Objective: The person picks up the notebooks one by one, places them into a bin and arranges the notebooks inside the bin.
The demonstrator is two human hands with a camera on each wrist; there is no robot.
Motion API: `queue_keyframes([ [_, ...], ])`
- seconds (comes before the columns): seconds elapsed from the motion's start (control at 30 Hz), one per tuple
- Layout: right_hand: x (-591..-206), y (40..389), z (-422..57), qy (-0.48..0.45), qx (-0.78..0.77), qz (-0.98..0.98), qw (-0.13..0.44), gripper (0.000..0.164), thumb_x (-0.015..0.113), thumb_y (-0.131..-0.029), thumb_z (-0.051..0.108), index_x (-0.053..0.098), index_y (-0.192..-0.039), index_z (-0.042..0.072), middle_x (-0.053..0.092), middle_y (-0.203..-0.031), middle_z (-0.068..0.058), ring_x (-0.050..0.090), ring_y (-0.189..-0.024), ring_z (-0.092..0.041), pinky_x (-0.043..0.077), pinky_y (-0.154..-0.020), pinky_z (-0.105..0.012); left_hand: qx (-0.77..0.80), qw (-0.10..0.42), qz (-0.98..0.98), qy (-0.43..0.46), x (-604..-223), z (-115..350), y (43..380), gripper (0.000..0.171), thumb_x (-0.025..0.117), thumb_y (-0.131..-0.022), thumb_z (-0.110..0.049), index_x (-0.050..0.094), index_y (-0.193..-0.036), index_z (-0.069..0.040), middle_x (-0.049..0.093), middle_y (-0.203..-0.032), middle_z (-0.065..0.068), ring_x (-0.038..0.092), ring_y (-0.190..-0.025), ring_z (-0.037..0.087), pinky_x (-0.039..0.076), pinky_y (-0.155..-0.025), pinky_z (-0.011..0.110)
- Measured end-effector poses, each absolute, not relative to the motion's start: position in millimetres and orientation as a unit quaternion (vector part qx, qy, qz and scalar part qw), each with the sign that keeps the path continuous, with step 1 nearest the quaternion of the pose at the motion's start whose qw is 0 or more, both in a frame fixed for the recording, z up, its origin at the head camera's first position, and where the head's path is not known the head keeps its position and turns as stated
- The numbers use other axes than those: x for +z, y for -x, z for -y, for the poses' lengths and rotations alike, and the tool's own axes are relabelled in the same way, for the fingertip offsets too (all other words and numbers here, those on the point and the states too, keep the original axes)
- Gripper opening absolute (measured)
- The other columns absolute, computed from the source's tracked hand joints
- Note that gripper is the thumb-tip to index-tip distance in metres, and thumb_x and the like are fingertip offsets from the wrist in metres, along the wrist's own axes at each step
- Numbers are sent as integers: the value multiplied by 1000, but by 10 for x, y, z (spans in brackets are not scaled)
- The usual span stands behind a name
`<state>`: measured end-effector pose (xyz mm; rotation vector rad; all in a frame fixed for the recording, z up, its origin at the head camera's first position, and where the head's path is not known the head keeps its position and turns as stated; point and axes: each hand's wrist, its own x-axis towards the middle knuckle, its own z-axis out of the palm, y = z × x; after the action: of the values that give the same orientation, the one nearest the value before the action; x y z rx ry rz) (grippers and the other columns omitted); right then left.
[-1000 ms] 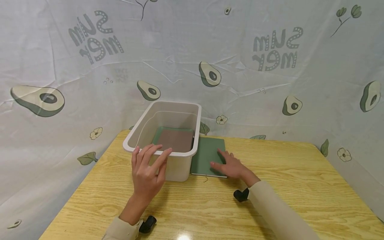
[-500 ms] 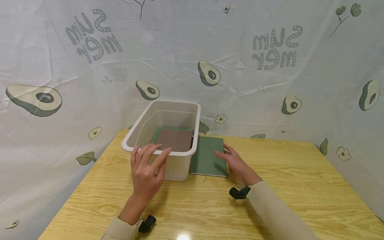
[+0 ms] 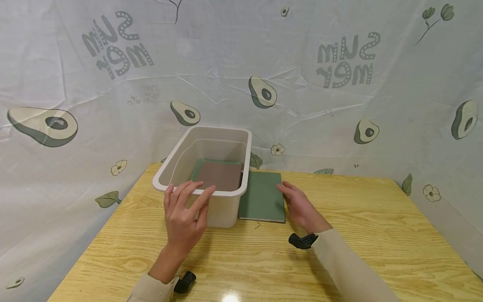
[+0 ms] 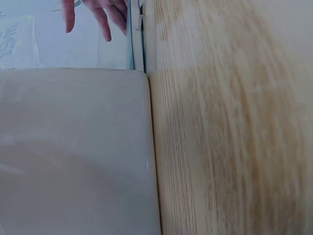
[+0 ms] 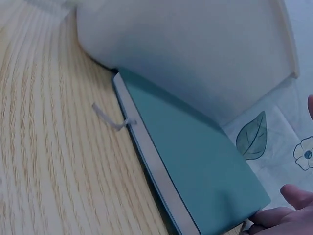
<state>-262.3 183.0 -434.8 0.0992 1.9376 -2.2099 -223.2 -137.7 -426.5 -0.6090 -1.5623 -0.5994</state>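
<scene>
A green hardcover notebook (image 3: 262,197) with a ribbon marker (image 5: 110,119) lies flat on the table, right beside the beige plastic bin (image 3: 222,209). My right hand (image 3: 299,205) is at the notebook's right edge, fingers against that edge and thumb raised apart from the cover, as the right wrist view shows. On the bin's near rim rest the fingertips of my left hand (image 3: 186,216), its fingers extended. Inside the bin lies a brownish flat panel (image 3: 220,175) with a green border showing behind and to its left.
The wood-grain table (image 3: 241,260) runs up to a hanging cloth (image 3: 226,54) printed with avocados. Black wrist devices (image 3: 185,282) jut out from both sleeves over the table. The bin's tall side wall stands along the notebook's left edge.
My right hand has drawn back from over the notebook's cover to its right edge, its thumb coming off the cover. The left hand stays at the bin's rim.
</scene>
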Motion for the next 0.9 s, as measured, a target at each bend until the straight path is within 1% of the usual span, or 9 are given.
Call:
queue_keyframes([
  [0.13,-4346,2622,-1838,-25,-786,-609,101,79,49,-113,31,0,-171,9,-8,-180,-11,-14,-168,-33,-5,-135,-53,-262,627,685,264,-4268,1382,2231,24,61,-106,-22,83,-115,-16,76,-116,19,65,-114,42,27,-126,54],
  [0.3,-4343,2614,-1853,-26,-815,-565,124,80,46,-114,32,-6,-172,15,-14,-180,-8,-18,-167,-32,-5,-133,-59,-260,625,688,261,-4270,1390,2224,24,61,-106,-22,83,-115,-17,76,-117,18,65,-114,42,27,-125,55],
  [0.5,-4342,2632,-1906,-25,-834,-531,147,78,43,-115,30,-9,-172,20,-8,-181,-4,-9,-169,-29,7,-133,-62,-259,623,690,261,-4272,1396,2220,25,61,-106,-23,83,-115,-17,76,-116,18,65,-114,41,27,-126,54],
  [0.6,-4337,2640,-1952,-21,-833,-530,159,75,39,-116,26,-11,-171,20,-3,-181,-5,0,-169,-30,20,-130,-61,-258,624,690,262,-4271,1394,2219,25,60,-107,-23,83,-115,-16,76,-116,18,65,-113,41,28,-125,55],
  [0.67,-4327,2640,-1980,-19,-827,-537,165,72,35,-116,23,-11,-171,19,-1,-181,-6,6,-168,-31,37,-123,-53,-257,624,690,262,-4271,1390,2219,25,61,-106,-23,83,-115,-17,76,-116,18,65,-113,41,29,-125,55],
  [0.73,-4308,2625,-2005,-17,-821,-544,170,70,33,-116,20,-10,-171,18,2,-181,-8,12,-166,-33,54,-103,-37,-256,625,689,262,-4269,1387,2218,25,61,-107,-23,83,-115,-16,76,-115,18,66,-112,41,30,-124,56],
  [0.77,-4297,2620,-2017,-16,-818,-548,172,69,32,-116,19,-8,-172,18,4,-181,-9,19,-164,-33,57,-91,-30,-256,625,689,262,-4266,1384,2217,25,61,-107,-23,83,-115,-16,76,-115,18,66,-112,41,30,-124,56],
  [0.83,-4277,2622,-2030,-17,-816,-551,174,68,33,-115,15,-3,-172,17,6,-180,-9,29,-159,-31,57,-71,-20,-255,626,688,263,-4258,1381,2214,25,61,-106,-23,83,-115,-16,77,-115,18,66,-112,42,31,-123,57],
  [0.9,-4264,2630,-2037,-14,-815,-552,175,68,34,-114,10,-1,-172,17,5,-181,-7,32,-157,-30,53,-62,-16,-255,626,689,263,-4253,1379,2211,25,61,-106,-23,83,-115,-16,77,-115,18,66,-112,42,31,-123,58],
])
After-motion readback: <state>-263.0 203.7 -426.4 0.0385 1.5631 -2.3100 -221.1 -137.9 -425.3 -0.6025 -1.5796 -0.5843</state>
